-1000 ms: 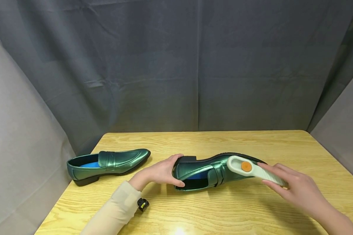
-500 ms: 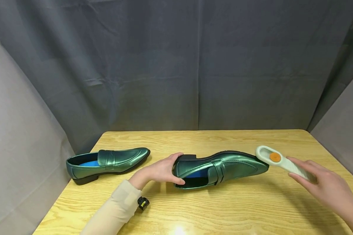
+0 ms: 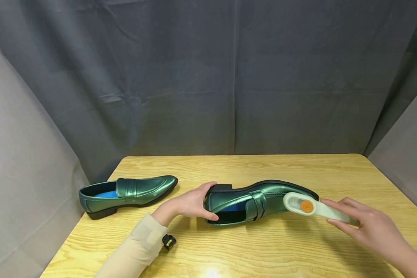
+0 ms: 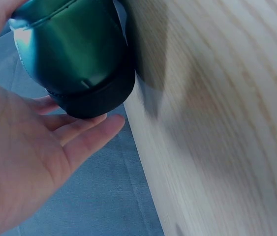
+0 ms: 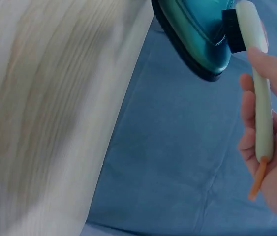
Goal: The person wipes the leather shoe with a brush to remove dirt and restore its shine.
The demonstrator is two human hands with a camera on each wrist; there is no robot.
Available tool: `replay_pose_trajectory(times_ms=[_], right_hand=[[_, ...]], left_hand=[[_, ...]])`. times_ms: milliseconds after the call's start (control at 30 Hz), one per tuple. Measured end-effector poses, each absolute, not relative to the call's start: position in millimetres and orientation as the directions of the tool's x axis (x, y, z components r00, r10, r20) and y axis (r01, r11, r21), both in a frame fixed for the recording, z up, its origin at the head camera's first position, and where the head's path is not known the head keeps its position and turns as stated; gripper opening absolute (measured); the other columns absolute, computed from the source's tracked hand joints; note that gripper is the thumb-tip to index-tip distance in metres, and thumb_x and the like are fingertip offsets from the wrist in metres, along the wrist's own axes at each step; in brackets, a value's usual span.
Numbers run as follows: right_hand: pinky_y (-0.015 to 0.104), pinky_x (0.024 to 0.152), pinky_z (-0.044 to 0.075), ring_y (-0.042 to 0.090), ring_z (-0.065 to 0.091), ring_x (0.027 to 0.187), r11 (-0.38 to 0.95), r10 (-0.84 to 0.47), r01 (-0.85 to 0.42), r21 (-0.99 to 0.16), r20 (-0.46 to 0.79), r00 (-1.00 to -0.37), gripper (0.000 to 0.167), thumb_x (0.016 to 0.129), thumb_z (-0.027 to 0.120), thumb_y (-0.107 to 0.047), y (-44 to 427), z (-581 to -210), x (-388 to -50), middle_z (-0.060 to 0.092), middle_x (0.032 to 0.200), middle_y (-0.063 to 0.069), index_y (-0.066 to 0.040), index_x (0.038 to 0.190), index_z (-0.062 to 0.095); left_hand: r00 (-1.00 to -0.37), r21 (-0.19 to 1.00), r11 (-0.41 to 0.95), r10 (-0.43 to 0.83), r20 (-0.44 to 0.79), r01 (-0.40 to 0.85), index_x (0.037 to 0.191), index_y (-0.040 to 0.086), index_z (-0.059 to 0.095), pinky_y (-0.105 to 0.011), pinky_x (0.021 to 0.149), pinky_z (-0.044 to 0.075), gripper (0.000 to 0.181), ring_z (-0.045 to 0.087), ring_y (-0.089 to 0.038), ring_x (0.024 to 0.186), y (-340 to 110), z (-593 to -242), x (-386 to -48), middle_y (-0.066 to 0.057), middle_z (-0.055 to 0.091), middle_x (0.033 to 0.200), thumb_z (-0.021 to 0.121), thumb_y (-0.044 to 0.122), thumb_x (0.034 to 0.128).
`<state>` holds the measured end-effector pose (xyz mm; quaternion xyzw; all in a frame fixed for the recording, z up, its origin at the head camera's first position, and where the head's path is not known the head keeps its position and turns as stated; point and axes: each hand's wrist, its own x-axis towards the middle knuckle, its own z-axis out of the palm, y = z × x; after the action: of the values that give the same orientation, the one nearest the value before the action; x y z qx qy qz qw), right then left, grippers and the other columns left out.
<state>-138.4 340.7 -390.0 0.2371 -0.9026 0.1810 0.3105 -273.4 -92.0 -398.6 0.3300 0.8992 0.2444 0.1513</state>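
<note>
My left hand [image 3: 192, 202] grips the heel end of a shiny green loafer [image 3: 274, 197], which is tilted on its side so its opening faces me and its black sole faces away. In the left wrist view the thumb and fingers wrap the loafer's heel [image 4: 86, 59]. My right hand [image 3: 372, 226] holds a pale green brush [image 3: 323, 209] with an orange round button by its handle. Dark bristles [image 5: 233, 30] show in the right wrist view, touching the upper near the toe. A second green loafer [image 3: 132, 193] stands upright on the left, blue insole visible.
Both loafers are on a light wooden table [image 3: 229, 251]. A small black device [image 3: 168, 241] shows beside the left wrist. A grey curtain [image 3: 180, 77] hangs behind the table, with paler cloth [image 3: 24, 154] at the left side.
My right hand moved the brush rightward past the toe, then back left and down onto the front of the upper. The left hand and held loafer stayed almost still.
</note>
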Motion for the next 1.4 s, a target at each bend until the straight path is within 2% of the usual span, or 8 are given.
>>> replay_pose_trajectory(times_ms=[200, 333, 533, 667, 767, 833, 1133, 1400], right_hand=[[0.013, 0.048, 0.027, -0.006, 0.037, 0.061, 0.829, -0.260, -0.506, -0.237, 0.637, -0.725, 0.048, 0.071, 0.083, -0.030, 367.9, -392.2, -135.0, 0.055, 0.086, -0.018, -0.022, 0.117, 0.071], [0.012, 0.051, 0.029, -0.006, 0.040, 0.068, 0.773, -0.218, -0.539, -0.335, 0.658, -0.721, 0.049, 0.071, 0.082, -0.026, 393.1, -398.3, -134.2, 0.058, 0.087, -0.018, -0.010, 0.117, 0.071], [0.007, 0.058, 0.037, -0.013, 0.046, 0.078, 0.747, -0.167, -0.568, -0.346, 0.730, -0.663, 0.067, 0.079, 0.057, -0.055, 416.3, -403.6, -139.8, 0.056, 0.092, -0.027, 0.003, 0.112, 0.069], [0.011, 0.053, 0.032, -0.010, 0.043, 0.074, 0.783, -0.152, -0.513, -0.350, 0.693, -0.705, 0.049, 0.078, 0.077, -0.032, 405.3, -391.1, -140.9, 0.055, 0.091, -0.028, -0.005, 0.118, 0.070], [0.014, 0.052, 0.030, -0.005, 0.039, 0.070, 0.809, -0.179, -0.485, -0.333, 0.646, -0.742, 0.057, 0.067, 0.086, -0.005, 384.7, -377.2, -141.8, 0.055, 0.088, -0.023, -0.013, 0.121, 0.070], [0.015, 0.053, 0.028, -0.003, 0.038, 0.068, 0.816, -0.212, -0.486, -0.313, 0.620, -0.755, 0.062, 0.064, 0.086, 0.001, 370.1, -369.8, -143.3, 0.055, 0.086, -0.019, -0.015, 0.121, 0.070], [0.023, 0.052, 0.032, -0.001, 0.039, 0.066, 0.864, -0.270, -0.437, -0.249, 0.504, -0.821, 0.061, 0.069, 0.086, -0.011, 347.4, -361.3, -149.9, 0.053, 0.087, -0.017, -0.026, 0.125, 0.067], [0.030, 0.050, 0.031, 0.010, 0.040, 0.060, 0.934, -0.143, -0.265, -0.238, 0.431, -0.891, 0.051, 0.085, 0.076, -0.024, 360.4, -354.4, -156.3, 0.061, 0.090, 0.008, -0.008, 0.131, 0.061]], left_hand=[[-0.743, 0.539, 0.671, 0.659, -0.119, 0.509, 0.154, 0.016, 0.019, -0.038, 0.105, 0.035, 0.107, 0.043, -0.020, 0.129, -92.1, -397.0, -274.0, -0.007, 0.033, 0.151, 0.078, 0.053, 0.0729], [-0.747, 0.539, 0.678, 0.652, -0.127, 0.500, 0.154, 0.016, 0.019, -0.038, 0.104, 0.036, 0.106, 0.043, -0.020, 0.128, -92.3, -396.7, -275.7, -0.007, 0.033, 0.151, 0.078, 0.053, 0.0732], [-0.743, 0.535, 0.677, 0.657, -0.130, 0.505, 0.154, 0.015, 0.018, -0.038, 0.104, 0.036, 0.108, 0.043, -0.020, 0.128, -93.1, -396.2, -275.6, -0.007, 0.031, 0.152, 0.079, 0.052, 0.0724], [-0.741, 0.535, 0.676, 0.659, -0.131, 0.507, 0.154, 0.015, 0.019, -0.038, 0.104, 0.036, 0.109, 0.043, -0.020, 0.128, -93.4, -397.3, -275.3, -0.008, 0.031, 0.152, 0.079, 0.052, 0.0720], [-0.743, 0.540, 0.675, 0.657, -0.128, 0.503, 0.153, 0.014, 0.019, -0.037, 0.104, 0.036, 0.109, 0.044, -0.019, 0.127, -93.0, -398.0, -275.1, -0.008, 0.032, 0.151, 0.079, 0.054, 0.0716], [-0.743, 0.542, 0.674, 0.657, -0.129, 0.501, 0.153, 0.015, 0.019, -0.037, 0.104, 0.036, 0.109, 0.043, -0.019, 0.127, -92.5, -398.4, -274.8, -0.008, 0.032, 0.151, 0.079, 0.054, 0.0715], [-0.742, 0.549, 0.672, 0.657, -0.132, 0.497, 0.154, 0.016, 0.017, -0.038, 0.104, 0.036, 0.109, 0.043, -0.020, 0.129, -90.2, -399.2, -274.2, -0.007, 0.030, 0.153, 0.080, 0.052, 0.0721], [-0.738, 0.544, 0.667, 0.664, -0.125, 0.508, 0.153, 0.015, 0.019, -0.037, 0.101, 0.039, 0.110, 0.047, -0.019, 0.123, -91.4, -398.3, -274.0, -0.007, 0.036, 0.149, 0.080, 0.055, 0.0707]])
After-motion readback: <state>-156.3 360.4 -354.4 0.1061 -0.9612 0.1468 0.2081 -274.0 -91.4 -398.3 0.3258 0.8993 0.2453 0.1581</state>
